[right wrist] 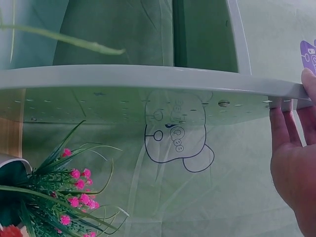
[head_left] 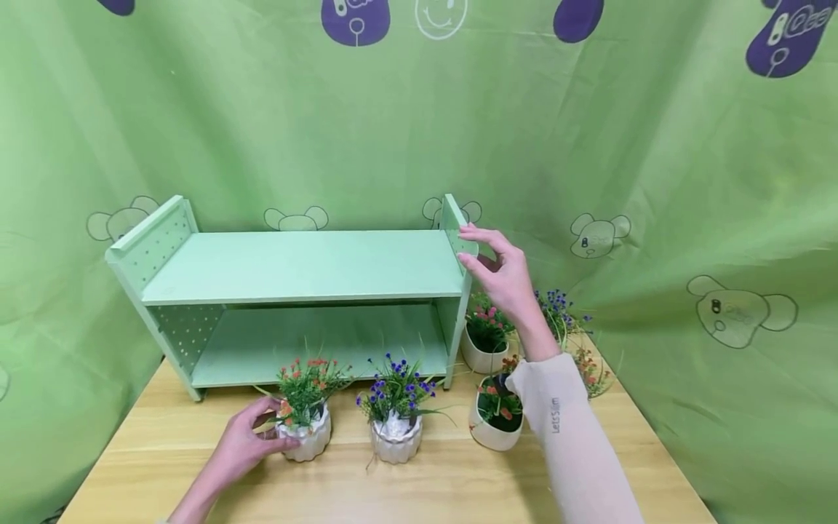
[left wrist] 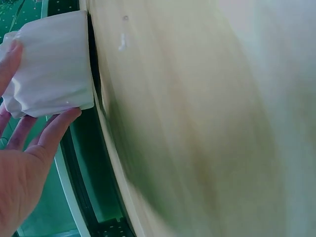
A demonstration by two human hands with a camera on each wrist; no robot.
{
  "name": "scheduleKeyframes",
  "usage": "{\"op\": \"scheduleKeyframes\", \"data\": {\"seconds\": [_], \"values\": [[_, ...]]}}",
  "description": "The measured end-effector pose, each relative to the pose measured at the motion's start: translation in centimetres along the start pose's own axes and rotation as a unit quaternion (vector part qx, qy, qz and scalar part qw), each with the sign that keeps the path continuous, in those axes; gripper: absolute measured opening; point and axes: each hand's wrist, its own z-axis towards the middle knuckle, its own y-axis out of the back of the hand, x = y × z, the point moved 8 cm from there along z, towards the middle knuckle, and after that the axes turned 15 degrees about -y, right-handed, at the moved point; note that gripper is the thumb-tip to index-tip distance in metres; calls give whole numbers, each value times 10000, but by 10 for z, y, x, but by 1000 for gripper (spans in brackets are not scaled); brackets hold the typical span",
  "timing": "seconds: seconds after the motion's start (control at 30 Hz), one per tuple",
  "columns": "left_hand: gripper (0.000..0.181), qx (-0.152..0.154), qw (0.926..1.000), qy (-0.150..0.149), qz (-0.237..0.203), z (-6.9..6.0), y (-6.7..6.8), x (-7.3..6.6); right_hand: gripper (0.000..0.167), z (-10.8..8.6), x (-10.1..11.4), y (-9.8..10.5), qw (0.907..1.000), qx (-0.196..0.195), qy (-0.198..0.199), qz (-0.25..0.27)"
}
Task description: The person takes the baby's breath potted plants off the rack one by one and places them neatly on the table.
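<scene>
My left hand [head_left: 241,442] holds a potted plant with orange flowers by its white fluted pot [head_left: 310,438], thumb and fingers on either side. In the left wrist view the pot [left wrist: 54,64] sits between thumb and fingertips; whether it touches the tabletop I cannot tell. My right hand [head_left: 507,280] is at the upper right side panel [head_left: 453,218] of a light green two-tier shelf [head_left: 301,266]. Seen from the right wrist, thumb and fingers pinch the panel's edge [right wrist: 197,79] from both sides. Both shelf boards are bare.
A white pot with purple flowers [head_left: 396,440] stands right of the held plant. Beside the shelf are a pink-flowered pot [head_left: 484,356], a red-flowered pot [head_left: 495,433] and more plants [head_left: 556,309], partly behind my right arm. A green curtain [head_left: 589,145] hangs behind the wooden table [head_left: 419,495].
</scene>
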Motion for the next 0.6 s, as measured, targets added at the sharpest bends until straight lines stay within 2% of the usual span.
{"op": "scheduleKeyframes", "data": {"seconds": [0.1,0.23,0.47,0.6], "values": [[78,45,9996,210,-161,-2,-1,4,40,1,-1,-1,10000,26,5,34],[85,41,9979,438,-470,-2,-3,10,39,2,-2,-2,10000,47,-8,58],[89,113,9974,403,-589,1,-7,10,40,0,-4,3,10000,-61,-54,-26],[88,118,9983,316,-474,0,-6,8,40,2,-5,1,10000,-14,-16,48]]}}
